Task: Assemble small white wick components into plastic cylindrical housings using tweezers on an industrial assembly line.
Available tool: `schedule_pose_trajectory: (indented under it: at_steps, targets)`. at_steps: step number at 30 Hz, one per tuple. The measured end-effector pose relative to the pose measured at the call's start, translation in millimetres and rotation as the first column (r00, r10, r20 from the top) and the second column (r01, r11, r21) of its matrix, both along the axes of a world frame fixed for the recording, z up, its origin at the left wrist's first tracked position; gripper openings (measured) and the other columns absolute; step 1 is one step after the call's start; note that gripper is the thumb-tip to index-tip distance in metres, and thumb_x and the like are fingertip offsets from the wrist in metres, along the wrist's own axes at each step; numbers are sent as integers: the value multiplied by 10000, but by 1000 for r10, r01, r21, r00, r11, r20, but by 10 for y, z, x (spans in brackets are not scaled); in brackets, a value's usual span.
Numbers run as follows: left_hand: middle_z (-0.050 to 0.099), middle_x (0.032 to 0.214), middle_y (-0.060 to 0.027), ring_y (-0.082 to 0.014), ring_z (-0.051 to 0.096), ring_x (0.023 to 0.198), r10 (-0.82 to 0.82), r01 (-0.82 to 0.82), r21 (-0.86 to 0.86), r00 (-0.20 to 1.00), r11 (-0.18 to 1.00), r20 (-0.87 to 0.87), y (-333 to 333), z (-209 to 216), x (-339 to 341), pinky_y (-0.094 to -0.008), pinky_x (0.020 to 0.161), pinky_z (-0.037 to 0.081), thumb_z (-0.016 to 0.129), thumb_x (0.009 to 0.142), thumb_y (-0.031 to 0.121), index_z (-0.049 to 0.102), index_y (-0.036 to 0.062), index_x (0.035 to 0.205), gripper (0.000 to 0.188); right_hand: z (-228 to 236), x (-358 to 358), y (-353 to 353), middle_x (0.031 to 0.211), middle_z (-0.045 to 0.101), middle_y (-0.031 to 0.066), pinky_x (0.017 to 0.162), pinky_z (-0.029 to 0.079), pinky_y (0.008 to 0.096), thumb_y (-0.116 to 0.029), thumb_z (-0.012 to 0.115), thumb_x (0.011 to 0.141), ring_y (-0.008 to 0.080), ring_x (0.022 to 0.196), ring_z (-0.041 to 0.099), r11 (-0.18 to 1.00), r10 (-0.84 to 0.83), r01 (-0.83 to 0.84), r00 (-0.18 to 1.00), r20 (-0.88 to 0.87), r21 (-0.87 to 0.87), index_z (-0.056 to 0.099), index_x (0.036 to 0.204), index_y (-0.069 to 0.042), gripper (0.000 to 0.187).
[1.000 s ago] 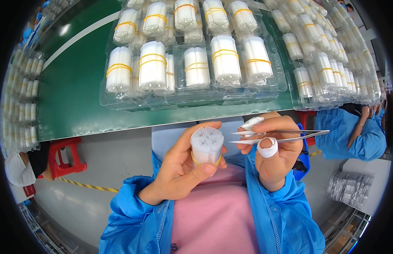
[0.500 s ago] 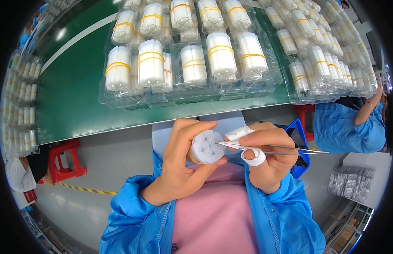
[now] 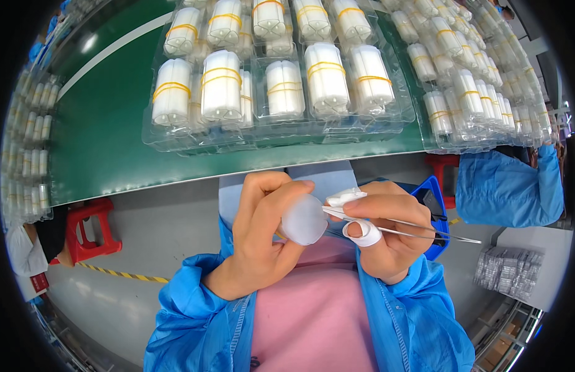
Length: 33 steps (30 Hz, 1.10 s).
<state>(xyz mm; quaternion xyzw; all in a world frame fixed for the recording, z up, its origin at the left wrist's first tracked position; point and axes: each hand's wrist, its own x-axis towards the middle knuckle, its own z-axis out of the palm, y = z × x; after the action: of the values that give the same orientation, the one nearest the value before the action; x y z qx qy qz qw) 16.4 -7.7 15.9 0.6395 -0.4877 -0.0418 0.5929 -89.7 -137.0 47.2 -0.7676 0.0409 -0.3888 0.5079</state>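
Observation:
Wrapped around the side of a white cylindrical bundle (image 3: 304, 220), my left hand (image 3: 263, 232) keeps its end tilted up toward me. That end looks smooth, round and translucent white, and a bit of yellow band shows at its lower left. In my right hand (image 3: 393, 232) is a pair of metal tweezers (image 3: 417, 228), their tips close to the right rim of the bundle; I cannot tell whether they touch it. A crumpled white piece (image 3: 346, 197) sits at my right fingertips. White tape (image 3: 369, 234) is wound round my right thumb.
Clear plastic trays (image 3: 281, 133) of similar banded white bundles stand on the green table (image 3: 108, 142) ahead. More stacked trays are at far left and right. A blue bin (image 3: 437, 186), red stools (image 3: 92, 229) and a person's blue sleeve (image 3: 507, 186) are nearby.
The bundle's end showed several separate segments before; now a smooth round face shows there. The tweezers' back end has dipped slightly. At right, the person's arm has lowered.

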Motion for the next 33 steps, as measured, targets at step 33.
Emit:
schedule_pose_trajectory:
  at_steps: [33]
  targets:
    - [520, 982, -164, -252, 549, 800, 5, -5, 2, 999, 1000, -39, -114, -30, -32, -294, 667, 463, 655, 630, -100, 567, -21, 1113, 498, 59, 4, -242, 787, 662, 133, 551, 510, 299, -19, 761, 669, 246, 644, 645, 965, 262, -262, 965, -7, 22, 669, 860, -9, 212]
